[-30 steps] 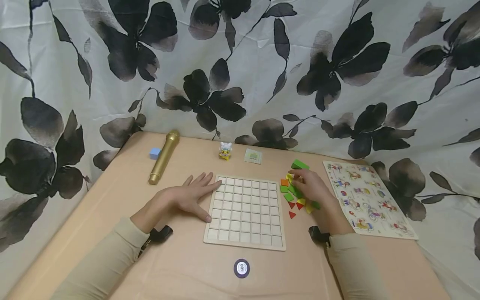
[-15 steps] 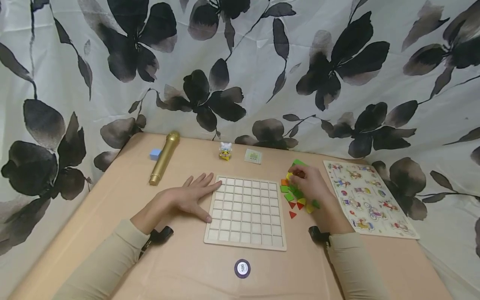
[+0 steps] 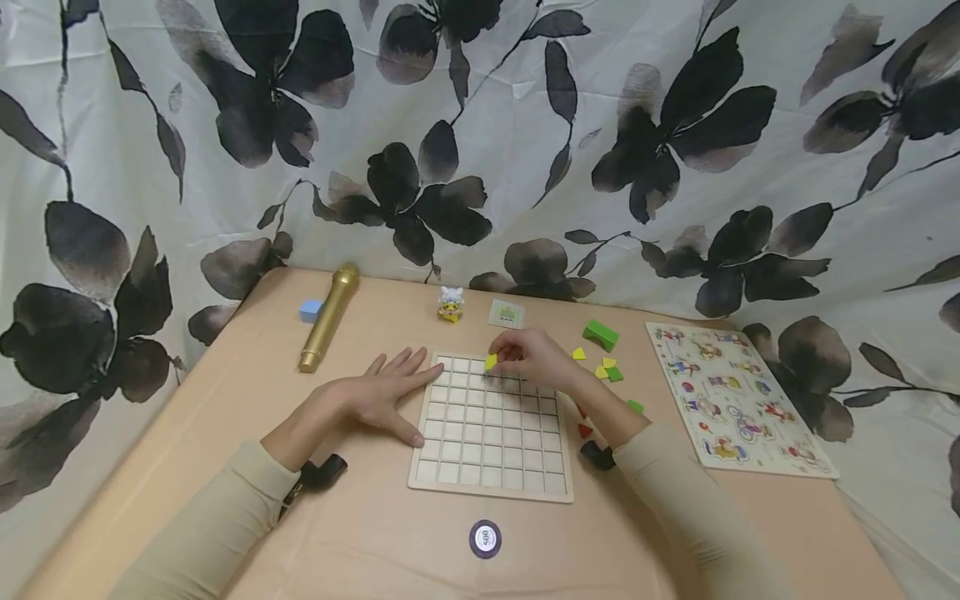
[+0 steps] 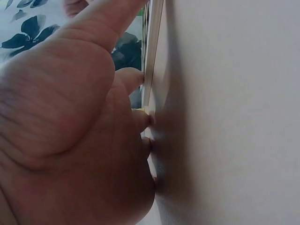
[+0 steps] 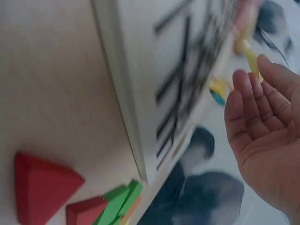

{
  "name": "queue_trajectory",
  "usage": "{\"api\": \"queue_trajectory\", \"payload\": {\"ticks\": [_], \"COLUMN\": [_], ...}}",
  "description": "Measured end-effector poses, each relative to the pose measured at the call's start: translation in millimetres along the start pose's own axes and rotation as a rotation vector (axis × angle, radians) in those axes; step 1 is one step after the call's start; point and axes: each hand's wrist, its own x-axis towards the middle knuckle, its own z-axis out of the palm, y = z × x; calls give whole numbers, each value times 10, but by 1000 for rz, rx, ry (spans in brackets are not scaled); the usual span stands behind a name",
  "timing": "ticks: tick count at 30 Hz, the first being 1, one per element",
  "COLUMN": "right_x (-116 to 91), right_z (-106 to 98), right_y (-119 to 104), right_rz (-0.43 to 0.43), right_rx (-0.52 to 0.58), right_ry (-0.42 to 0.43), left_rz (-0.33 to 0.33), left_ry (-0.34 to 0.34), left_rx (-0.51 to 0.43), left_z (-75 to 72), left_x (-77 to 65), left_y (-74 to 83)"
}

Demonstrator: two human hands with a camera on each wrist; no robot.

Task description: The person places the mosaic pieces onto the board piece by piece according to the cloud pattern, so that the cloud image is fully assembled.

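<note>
My right hand (image 3: 534, 360) pinches a small yellow block (image 3: 491, 362) between thumb and fingers, over the far edge of a white gridded wooden board (image 3: 480, 454). In the right wrist view the yellow block (image 5: 252, 62) sticks out from the fingertips of the right hand (image 5: 269, 108). My left hand (image 3: 378, 398) lies spread on the table, its index finger and thumb touching the board's left edge. Its palm side fills much of the left wrist view. Right of the board lie loose yellow pieces (image 3: 578, 354), green pieces (image 3: 614, 374) and red triangles (image 3: 585, 431), some hidden by the right arm.
Farther back are a gold tube (image 3: 328, 318), a blue block (image 3: 310, 311), a small figurine (image 3: 450, 304), a square card (image 3: 506, 314) and a green arched block (image 3: 601, 334). A picture board (image 3: 738, 400) lies at the right. A chip (image 3: 485, 539) sits in front.
My right hand has lifted a yellow block from the pile of pieces and moved left to the board's far edge. The left hand stays in place.
</note>
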Motion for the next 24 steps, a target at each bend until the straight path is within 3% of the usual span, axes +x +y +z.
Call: {"api": "queue_trajectory", "payload": {"ticks": [6, 11, 19, 24], "right_x": [104, 122, 101, -26], "right_z": [195, 248, 263, 89], "right_y": [3, 26, 24, -65], "right_rz": [-8, 15, 6, 16], "right_rx": [-168, -181, -153, -171], "right_ry": [-117, -139, -134, -52], "left_rz": [-4, -3, -7, -10], "left_ry": [-3, 1, 2, 4], "left_rx": [-1, -1, -5, 3], "left_z": [-1, 1, 13, 12], "left_x": [17, 20, 21, 27], "left_y": [2, 0, 10, 6]}}
